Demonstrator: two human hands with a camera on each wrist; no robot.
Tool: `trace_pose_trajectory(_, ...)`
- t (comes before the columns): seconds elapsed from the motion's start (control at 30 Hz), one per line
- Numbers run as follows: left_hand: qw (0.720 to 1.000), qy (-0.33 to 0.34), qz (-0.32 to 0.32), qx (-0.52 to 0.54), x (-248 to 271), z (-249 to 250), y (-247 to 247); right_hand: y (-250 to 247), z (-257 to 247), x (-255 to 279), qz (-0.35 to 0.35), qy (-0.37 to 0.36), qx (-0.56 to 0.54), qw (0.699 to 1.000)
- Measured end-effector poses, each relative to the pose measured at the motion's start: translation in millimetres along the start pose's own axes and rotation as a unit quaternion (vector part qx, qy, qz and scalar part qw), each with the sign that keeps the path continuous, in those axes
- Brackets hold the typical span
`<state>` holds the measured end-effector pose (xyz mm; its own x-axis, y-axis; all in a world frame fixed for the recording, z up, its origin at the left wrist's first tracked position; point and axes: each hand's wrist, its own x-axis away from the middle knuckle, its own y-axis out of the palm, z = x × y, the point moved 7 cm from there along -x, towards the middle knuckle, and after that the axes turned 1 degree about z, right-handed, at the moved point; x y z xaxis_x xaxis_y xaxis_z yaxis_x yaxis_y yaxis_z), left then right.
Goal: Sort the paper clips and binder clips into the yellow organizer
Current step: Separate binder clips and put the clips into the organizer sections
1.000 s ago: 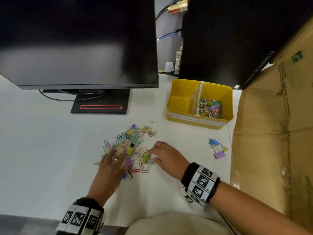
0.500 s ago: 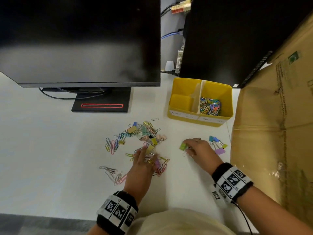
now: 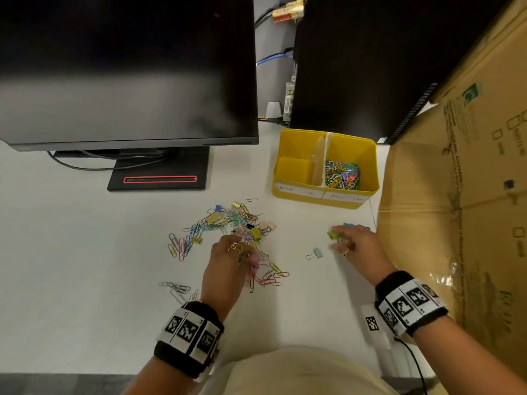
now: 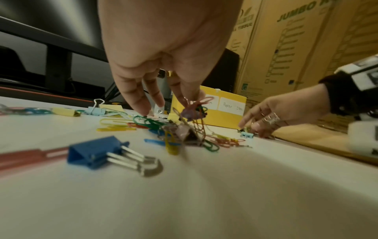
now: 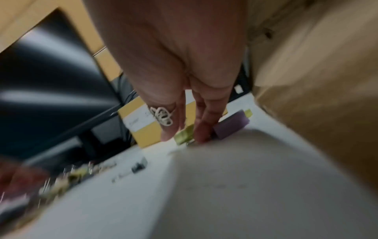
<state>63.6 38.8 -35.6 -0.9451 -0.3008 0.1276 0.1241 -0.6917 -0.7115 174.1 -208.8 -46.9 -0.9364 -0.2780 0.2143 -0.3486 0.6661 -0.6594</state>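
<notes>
A: Left hand (image 3: 228, 266) is down in the mixed pile (image 3: 228, 226) at centre of the surface (image 3: 85, 252), fingertips (image 4: 141, 105) pinching a tangle of paper clips (image 4: 194, 110). A purple binder clip looks snagged in it, tho it's blurry.

B: That's the risk imo. Lift that bunch and the binder clip rides along into the wrong side. The yellow organizer (image 3: 325, 195) sits at 1 o'clock from the pile; its right compartment already has paper clips, left one looks bare.

A: Right hand (image 3: 356, 246), at 3 o'clock from the pile, has thumb and forefinger nipping a green binder clip (image 3: 332, 233), low over the surface. A purple binder clip (image 5: 231, 124) is right beside its fingers.

B: Grip looks shallow, and the wrist view's smeared. It could slip out and skid toward the cardboard box (image 3: 456, 209), close on the right.

A: Also a loose blue binder clip (image 3: 315, 253) between the hands. Easy to knock w/ a sleeve or wrist.

B: Yep, and the tangle could shed clips mid-carry.
</notes>
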Motion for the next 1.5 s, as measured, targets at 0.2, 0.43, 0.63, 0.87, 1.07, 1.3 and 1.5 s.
trace_pose_trajectory(0.2,0.977,-0.061,0.052,0.198,2.1,-7.1,-27.2,22.0,-28.8,11.6,0.014,-0.15,0.204,0.967)
trace_pose_trajectory(0.43,0.891,-0.205,-0.022,0.404,11.7,-25.9,-27.7,28.9,-31.8,1.7,0.004,-0.078,0.268,0.96)
trace_pose_trajectory(0.63,0.843,-0.231,-0.102,0.475,15.7,-15.0,-18.8,56.8,-98.2,12.9,-0.098,-0.135,0.01,0.986)
trace_pose_trajectory(0.87,0.86,-0.188,-0.097,0.464,14.4,2.4,-20.5,79.5,-144.8,16.3,-0.158,-0.092,-0.122,0.976)
trace_pose_trajectory(1.07,0.949,-0.089,-0.04,0.3,13.2,15.8,-34.3,71.2,-143.2,20.7,-0.147,-0.138,-0.101,0.974)
trace_pose_trajectory(1.3,0.947,-0.003,-0.038,0.32,19.8,35.0,-50.6,49.2,-134.7,25.1,-0.124,0.002,-0.362,0.924)
trace_pose_trajectory(1.5,0.964,0.041,-0.027,0.261,26.1,43.7,-54.8,48.1,-139.7,34.1,-0.172,0.077,-0.511,0.839)
